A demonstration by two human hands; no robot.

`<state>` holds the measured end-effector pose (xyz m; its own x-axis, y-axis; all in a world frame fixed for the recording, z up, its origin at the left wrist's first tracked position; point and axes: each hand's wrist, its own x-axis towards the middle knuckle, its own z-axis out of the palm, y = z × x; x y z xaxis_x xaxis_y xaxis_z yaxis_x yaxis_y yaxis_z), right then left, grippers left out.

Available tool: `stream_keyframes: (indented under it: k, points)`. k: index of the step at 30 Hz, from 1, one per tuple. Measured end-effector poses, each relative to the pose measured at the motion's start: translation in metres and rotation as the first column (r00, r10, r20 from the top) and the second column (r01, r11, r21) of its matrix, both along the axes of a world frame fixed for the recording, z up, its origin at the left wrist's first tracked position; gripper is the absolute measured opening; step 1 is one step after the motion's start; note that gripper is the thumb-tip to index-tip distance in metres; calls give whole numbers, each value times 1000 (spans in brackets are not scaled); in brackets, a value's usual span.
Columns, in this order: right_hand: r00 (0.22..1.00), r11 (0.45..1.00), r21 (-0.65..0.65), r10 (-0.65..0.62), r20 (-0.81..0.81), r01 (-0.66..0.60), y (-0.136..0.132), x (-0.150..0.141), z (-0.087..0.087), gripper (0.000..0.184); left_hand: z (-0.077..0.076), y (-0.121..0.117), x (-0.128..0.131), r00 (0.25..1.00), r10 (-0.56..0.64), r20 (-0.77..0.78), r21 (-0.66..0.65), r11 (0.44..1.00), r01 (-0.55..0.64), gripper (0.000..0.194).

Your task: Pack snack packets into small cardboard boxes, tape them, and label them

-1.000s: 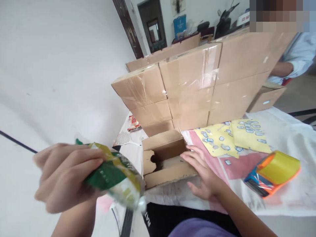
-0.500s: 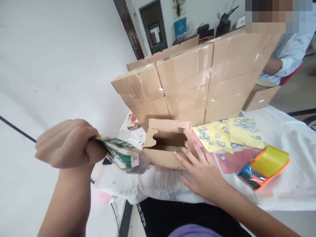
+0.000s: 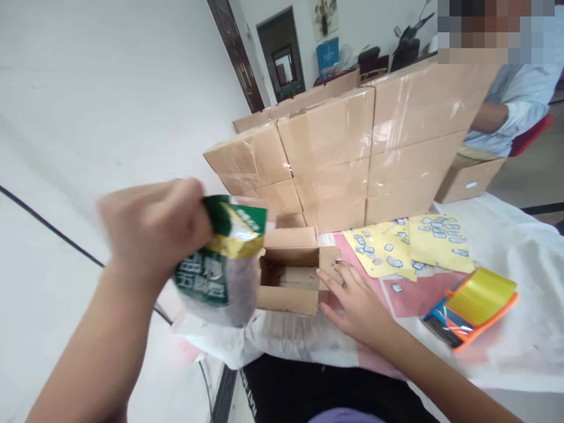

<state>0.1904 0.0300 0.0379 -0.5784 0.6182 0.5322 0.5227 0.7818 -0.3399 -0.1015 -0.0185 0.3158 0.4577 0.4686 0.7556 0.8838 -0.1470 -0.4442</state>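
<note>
My left hand (image 3: 158, 220) is closed around the top of a green and clear plastic food packet (image 3: 224, 276) with white lettering and a gold band. The packet hangs in the air to the left of a small open cardboard box (image 3: 288, 299), covering part of its left end. Inside the box I see bare cardboard. Spread fingers of my right hand (image 3: 356, 302) lie on the box's right flap (image 3: 329, 264), pressing it outward. The packet and left hand are slightly blurred.
Taped cardboard boxes (image 3: 330, 135) form a wall behind the small box. Yellow patterned sheets (image 3: 440, 241) and an orange-and-blue tape dispenser (image 3: 471, 308) lie on the white cloth (image 3: 524, 264) to the right. Another person's arm (image 3: 489, 117) shows beyond the boxes.
My left hand has lifted and moved right with the packet, which now faces me. The small box has shifted slightly left and down, its right flap folded outward under my right hand.
</note>
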Motion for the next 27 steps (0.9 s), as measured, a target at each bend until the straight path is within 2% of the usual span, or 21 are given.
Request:
stream_keyframes:
  k: [2, 3, 4, 5, 6, 7, 8, 10, 12, 14, 16, 18, 19, 21, 22, 23, 24, 25, 27]
  points:
    - [1000, 999, -31, 6, -24, -7, 0, -4, -8, 60, -21, 31, 27, 967, -11, -256, 11, 1000, 14, 20]
    - [999, 999, -47, 14, -35, -16, 1, -5, -11, 61, -35, 45, 38, 947, -28, -321, -55, 998, 11, 18]
    - [999, 997, -65, 25, -45, -28, 1, -6, -14, 62, -51, 58, 48, 948, -28, -318, -179, 983, -31, 16]
    - [998, 995, -86, 36, -54, -41, 2, -7, -16, 62, -69, 70, 57, 956, -17, -292, -331, 940, -84, 16]
    - [997, 993, -108, 50, -63, -57, 3, -8, -18, 62, -90, 80, 64, 965, -5, -264, -501, 855, -133, 17]
    - [995, 989, -129, 69, -70, -77, 4, -8, -19, 61, -111, 89, 70, 970, -14, -242, -663, 733, -155, 17]
    - [993, 984, -148, 86, -76, -97, 5, -9, -21, 59, -131, 96, 75, 971, -35, -236, -729, 667, -153, 16]
    - [989, 976, -177, 111, -95, -126, 7, -11, -23, 58, -167, 107, 80, 975, -51, -218, -793, 592, -146, 14]
    - [986, 972, -191, 117, -118, -138, 9, -13, -27, 60, -189, 114, 79, 981, -49, -186, -813, 569, -125, 17]
    - [983, 973, -185, 112, -143, -138, 11, -15, -32, 61, -195, 115, 67, 988, -61, -139, -830, 551, -83, 19]
    - [978, 973, -174, 123, -168, -153, 13, -17, -36, 59, -189, 110, 44, 992, -92, -90, -848, 530, -28, 19]
    - [970, 969, -178, 137, -199, -173, 15, -19, -40, 58, -179, 102, 10, 997, -70, 33, -851, 520, 65, 20]
    - [967, 965, -189, 142, -212, -183, 15, -19, -42, 58, -175, 96, -9, 989, -12, 145, -832, 539, 129, 22]
    - [964, 955, -219, 149, -221, -198, 15, -20, -46, 61, -170, 85, -47, 914, 139, 381, -753, 621, 219, 28]
    - [964, 951, -235, 150, -218, -202, 15, -20, -48, 63, -170, 80, -63, 869, 184, 460, -724, 644, 247, 31]
    - [965, 947, -247, 151, -215, -203, 15, -21, -51, 64, -172, 75, -75, 843, 210, 495, -719, 643, 263, 32]
    - [965, 946, -251, 151, -214, -203, 14, -21, -53, 65, -175, 72, -83, 841, 222, 494, -740, 615, 273, 33]
    - [965, 948, -247, 148, -218, -201, 13, -21, -55, 64, -179, 70, -87, 857, 233, 460, -783, 562, 267, 36]
    - [955, 959, -205, 141, -260, -197, 11, -19, -54, 58, -189, 70, -82, 897, 306, 319, -886, 432, 168, 49]
